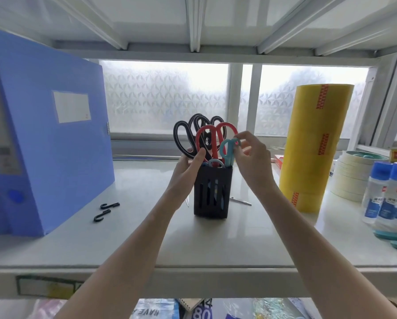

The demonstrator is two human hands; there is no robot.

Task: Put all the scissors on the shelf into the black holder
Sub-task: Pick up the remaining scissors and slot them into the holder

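Observation:
A black slotted holder (213, 194) stands mid-shelf with several scissors upright in it: black-handled ones (184, 139), a red-handled pair (212, 134), a small grey pair (216, 162) and a small teal pair (227, 153). My right hand (250, 162) pinches the teal pair's handle loops, blades down inside the holder. My left hand (188, 169) rests against the holder's left top edge, thumb touching the black and red handles. Another pair's metal blades (241, 201) lie on the shelf just behind the holder's right side; their handles are hidden.
A large blue file box (47, 134) stands at the left, with two black hooks (105, 211) on the shelf (123, 245) beside it. At the right are a tall stack of yellow tape rolls (312, 146), white tape rolls (351, 176) and glue bottles (391, 194).

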